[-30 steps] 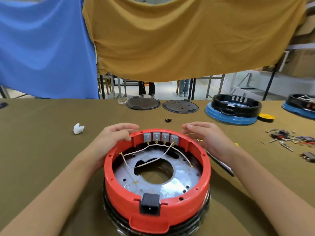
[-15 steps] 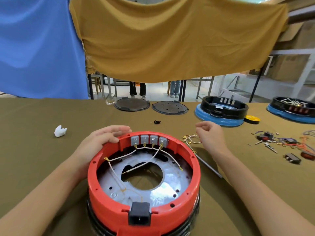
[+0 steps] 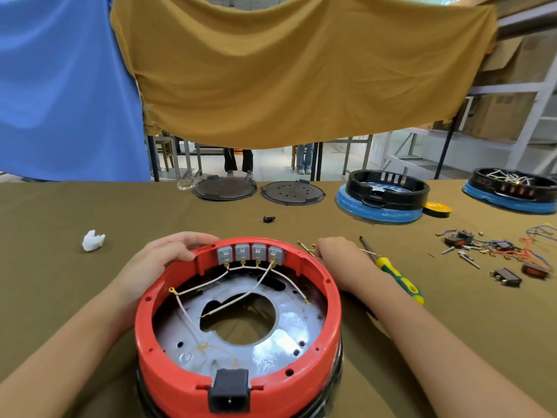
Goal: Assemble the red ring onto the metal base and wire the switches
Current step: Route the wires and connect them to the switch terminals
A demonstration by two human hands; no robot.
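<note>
The red ring (image 3: pixel 168 357) sits on the metal base (image 3: pixel 271 351), close in front of me on the olive table. Several grey switches (image 3: pixel 250 251) line the ring's far inner wall, and white wires (image 3: pixel 211 285) run from them across the plate. A black socket (image 3: pixel 229 390) sits in the near rim. My left hand (image 3: pixel 162 260) grips the ring's far left rim. Beside the ring's far right, my right hand (image 3: pixel 340 257) is down on the table, its fingers pinched on loose wires (image 3: pixel 306 245) with gold terminals.
A yellow-green screwdriver (image 3: pixel 398 279) lies just right of my right wrist. Loose switches and coloured wires (image 3: pixel 497 254) are scattered farther right. At the back are two dark discs (image 3: pixel 224 188), two blue-black assemblies (image 3: pixel 382 203) and yellow tape (image 3: pixel 437 208). A white scrap (image 3: pixel 93 240) lies left.
My right hand left the ring's far right rim, moved out over the loose wires and dropped onto them. My left hand stayed on the rim. The view shifted right.
</note>
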